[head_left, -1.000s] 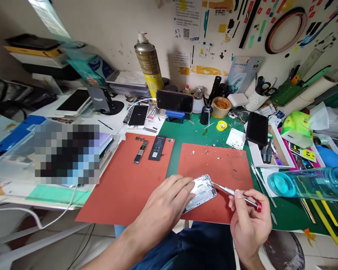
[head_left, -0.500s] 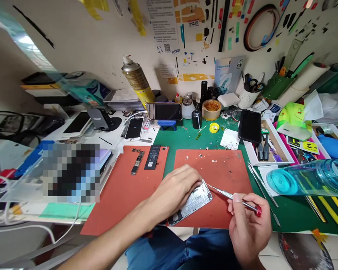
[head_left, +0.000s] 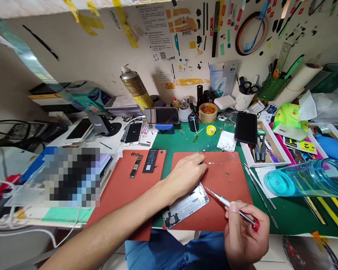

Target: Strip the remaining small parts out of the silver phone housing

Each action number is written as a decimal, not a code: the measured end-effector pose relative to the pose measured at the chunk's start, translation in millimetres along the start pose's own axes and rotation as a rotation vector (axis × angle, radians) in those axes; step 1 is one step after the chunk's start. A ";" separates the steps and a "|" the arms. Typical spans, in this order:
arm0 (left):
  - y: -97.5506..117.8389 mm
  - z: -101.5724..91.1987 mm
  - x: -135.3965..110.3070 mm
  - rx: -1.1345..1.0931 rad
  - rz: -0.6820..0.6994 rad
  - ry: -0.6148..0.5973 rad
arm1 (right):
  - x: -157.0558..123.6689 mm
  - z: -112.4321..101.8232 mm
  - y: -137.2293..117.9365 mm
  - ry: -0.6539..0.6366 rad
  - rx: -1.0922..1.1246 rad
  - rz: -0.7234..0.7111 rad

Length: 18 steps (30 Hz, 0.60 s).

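A silver phone housing (head_left: 187, 206) lies at a slant on the right-hand red-brown mat (head_left: 228, 217), near the table's front edge. My left hand (head_left: 188, 170) reaches over its upper end, fingers bent together and down at the mat. Whatever may be between those fingertips is hidden. A slim metal screwdriver with a red end cap (head_left: 223, 200) is gripped in my right hand (head_left: 246, 228). Its tip points up and left, just right of the housing. Tiny parts (head_left: 211, 163) are scattered on the mat beyond my left fingertips.
On the left mat lie a black battery (head_left: 150, 161) and a narrow circuit board (head_left: 136, 167). A phone leans on a blue stand (head_left: 165, 128) at the back. Tweezers (head_left: 260, 193) and a teal clear bottle (head_left: 307, 178) lie at right, near a white tool tray (head_left: 270, 163).
My left hand has moved off the housing's upper end, forward onto the mat, uncovering more of the housing. The screwdriver stays in my right hand, near the housing. The view has shifted slightly.
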State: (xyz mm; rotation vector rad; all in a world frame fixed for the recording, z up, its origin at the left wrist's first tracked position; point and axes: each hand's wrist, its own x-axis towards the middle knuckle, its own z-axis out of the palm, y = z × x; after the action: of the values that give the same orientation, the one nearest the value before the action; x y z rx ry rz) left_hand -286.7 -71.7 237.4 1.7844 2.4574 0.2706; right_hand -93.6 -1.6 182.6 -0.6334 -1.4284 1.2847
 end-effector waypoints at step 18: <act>-17.5 -3.5 -168.2 0.024 -0.154 0.517 | 28.1 -33.9 2.8 -0.090 -0.524 -0.241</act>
State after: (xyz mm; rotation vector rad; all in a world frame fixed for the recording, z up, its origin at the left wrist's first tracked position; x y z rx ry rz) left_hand -251.2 -236.9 232.5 1.6855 2.9264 0.7783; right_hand -71.4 36.5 185.0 -0.7233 -1.8741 0.7567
